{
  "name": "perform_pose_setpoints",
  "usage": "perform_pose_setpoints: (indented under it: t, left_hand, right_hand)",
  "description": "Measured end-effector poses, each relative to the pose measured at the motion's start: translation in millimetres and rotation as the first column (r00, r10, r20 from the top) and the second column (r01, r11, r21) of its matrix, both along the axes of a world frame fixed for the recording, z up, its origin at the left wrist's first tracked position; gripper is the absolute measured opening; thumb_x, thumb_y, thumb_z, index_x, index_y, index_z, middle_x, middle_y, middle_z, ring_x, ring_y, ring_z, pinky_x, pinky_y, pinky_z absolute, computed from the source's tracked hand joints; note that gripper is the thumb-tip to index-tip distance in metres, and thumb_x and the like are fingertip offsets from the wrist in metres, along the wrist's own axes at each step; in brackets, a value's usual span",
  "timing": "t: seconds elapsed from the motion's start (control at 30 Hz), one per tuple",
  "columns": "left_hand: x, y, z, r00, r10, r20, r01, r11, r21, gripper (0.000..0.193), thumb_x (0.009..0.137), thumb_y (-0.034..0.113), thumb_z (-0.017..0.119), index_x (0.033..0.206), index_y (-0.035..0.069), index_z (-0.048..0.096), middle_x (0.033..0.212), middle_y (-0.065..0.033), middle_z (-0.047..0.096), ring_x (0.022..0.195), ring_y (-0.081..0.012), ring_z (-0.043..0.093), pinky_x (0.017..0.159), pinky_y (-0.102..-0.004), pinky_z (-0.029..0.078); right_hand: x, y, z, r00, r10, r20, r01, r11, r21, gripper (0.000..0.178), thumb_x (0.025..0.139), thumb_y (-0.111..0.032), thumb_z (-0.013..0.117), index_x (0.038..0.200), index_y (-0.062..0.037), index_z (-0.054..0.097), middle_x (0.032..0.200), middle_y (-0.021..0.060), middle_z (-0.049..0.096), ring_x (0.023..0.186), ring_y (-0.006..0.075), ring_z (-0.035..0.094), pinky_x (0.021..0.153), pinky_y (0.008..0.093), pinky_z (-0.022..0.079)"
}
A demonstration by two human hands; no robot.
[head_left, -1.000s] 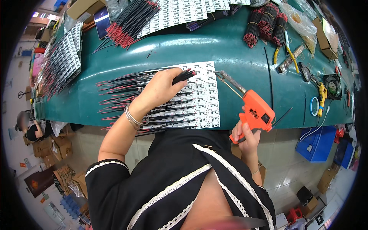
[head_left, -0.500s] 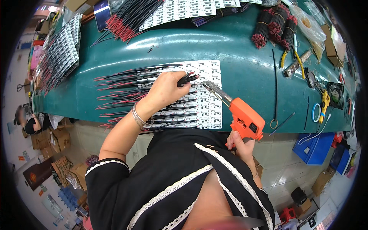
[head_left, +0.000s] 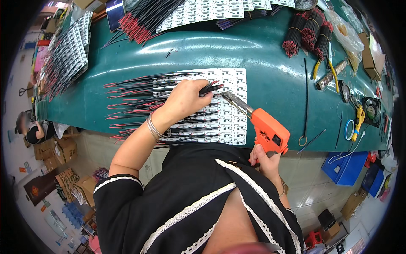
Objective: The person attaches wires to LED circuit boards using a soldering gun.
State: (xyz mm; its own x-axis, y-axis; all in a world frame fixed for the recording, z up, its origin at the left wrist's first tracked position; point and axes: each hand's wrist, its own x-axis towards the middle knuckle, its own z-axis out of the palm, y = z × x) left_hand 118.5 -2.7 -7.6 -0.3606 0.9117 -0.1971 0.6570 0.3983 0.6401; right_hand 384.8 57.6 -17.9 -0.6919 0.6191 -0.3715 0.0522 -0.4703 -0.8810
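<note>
Soldering gun and wires over white strips on a green surface

Right hand [head_left: 264, 158], at about five o'clock, has its fingers closed round the handle of the orange soldering gun [head_left: 266, 129], whose tip points toward ten o'clock onto the white strips [head_left: 230, 122]. Left hand [head_left: 184, 101], near centre, pinches a few black wires [head_left: 211, 88] between closed fingers above the strips. Farther off on the green surface [head_left: 270, 63], bundles of red-tipped wires [head_left: 306, 31] lie at one o'clock, pliers [head_left: 323, 70] at two.

Left hand [head_left: 184, 101] pinching, right hand [head_left: 263, 157] gripping
</note>
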Motion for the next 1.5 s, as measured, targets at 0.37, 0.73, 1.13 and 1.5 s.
perform_pose_setpoints:
  t: [0.37, 0.73, 1.13, 1.5]
  left_hand:
    - [-1, 1, 0, 1.000, -0.021, -0.017, 0.021, 1.000, 0.003, 0.021, 0.073, 0.017, 0.060, 0.076, -0.003, 0.056, 0.062, -0.0200, 0.054, 0.056, -0.0353, 0.052, 0.053, -0.0364, 0.041]
    - [-14, 15, 6, 0.981, -0.140, 0.135, 0.147, 0.988, -0.044, 0.020, 0.073, 0.017, 0.059, 0.078, -0.002, 0.059, 0.052, -0.0166, 0.049, 0.044, -0.0262, 0.045, 0.051, -0.0341, 0.040]
    - [-12, 20, 12, 0.974, -0.223, 0.037, 0.225, 0.970, -0.096, 0.020, 0.072, 0.016, 0.059, 0.081, -0.002, 0.060, 0.065, -0.0222, 0.055, 0.060, -0.0355, 0.055, 0.058, -0.0378, 0.043]
    - [-13, 19, 10, 0.957, -0.290, -0.019, 0.287, 0.953, -0.100, 0.021, 0.073, 0.016, 0.058, 0.082, -0.003, 0.058, 0.068, -0.0224, 0.057, 0.064, -0.0372, 0.056, 0.061, -0.0401, 0.044]
  right_hand:
    - [1, 1, 2, 0.999, -0.032, -0.007, 0.032, 0.999, 0.004, 0.030, 0.083, -0.012, 0.054, 0.104, 0.0068, 0.043, 0.054, 0.0045, 0.043, 0.039, 0.0111, 0.040, 0.040, 0.0244, 0.037]
    - [6, 1, 3, 0.998, -0.041, -0.057, 0.037, 0.998, -0.055, 0.022, 0.084, -0.012, 0.055, 0.097, 0.0040, 0.047, 0.060, 0.0041, 0.048, 0.044, 0.0098, 0.046, 0.041, 0.0233, 0.040]
    - [5, -2, -3, 1.000, -0.013, -0.002, 0.013, 0.998, -0.055, 0.015, 0.084, -0.010, 0.053, 0.090, 0.0018, 0.046, 0.055, 0.0035, 0.046, 0.041, 0.0105, 0.043, 0.040, 0.0235, 0.037]
    - [5, 9, 3, 0.985, -0.060, -0.160, 0.040, 0.991, -0.125, 0.039, 0.084, -0.017, 0.053, 0.112, 0.0047, 0.039, 0.058, 0.0045, 0.041, 0.042, 0.0128, 0.042, 0.041, 0.0265, 0.037]
